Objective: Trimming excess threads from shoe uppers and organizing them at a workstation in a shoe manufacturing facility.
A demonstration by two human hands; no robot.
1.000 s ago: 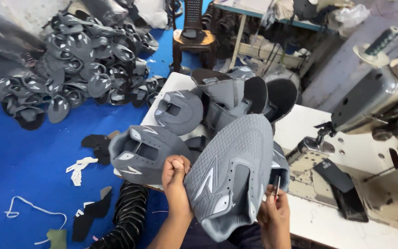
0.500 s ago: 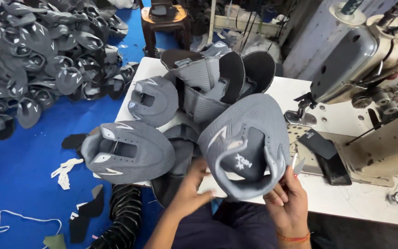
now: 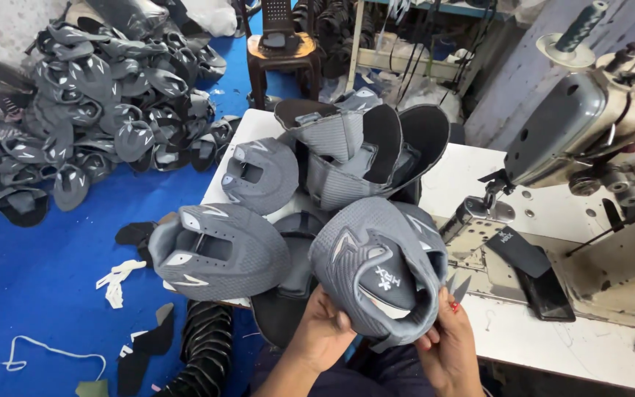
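Observation:
I hold a grey knitted shoe upper [image 3: 376,268] in front of me, its opening and dark tongue turned toward me. My left hand [image 3: 325,331] grips its lower left edge. My right hand [image 3: 446,342] holds its lower right edge, and the points of small thread snips [image 3: 458,287] stick up from that hand. Another grey upper [image 3: 218,250] lies to the left at the table's corner. A third upper [image 3: 262,175] sits behind that one.
An industrial sewing machine [image 3: 589,147] stands on the white table [image 3: 553,345] at right, a black piece [image 3: 527,268] lying by its needle plate. Stacked grey and black pieces [image 3: 365,151] sit at the table's back. A heap of uppers [image 3: 97,103] covers the blue floor; a stool [image 3: 281,48] stands beyond.
I have turned the upper over, so its opening and tongue now face me instead of its outer top. Both hands have shifted along its lower edge.

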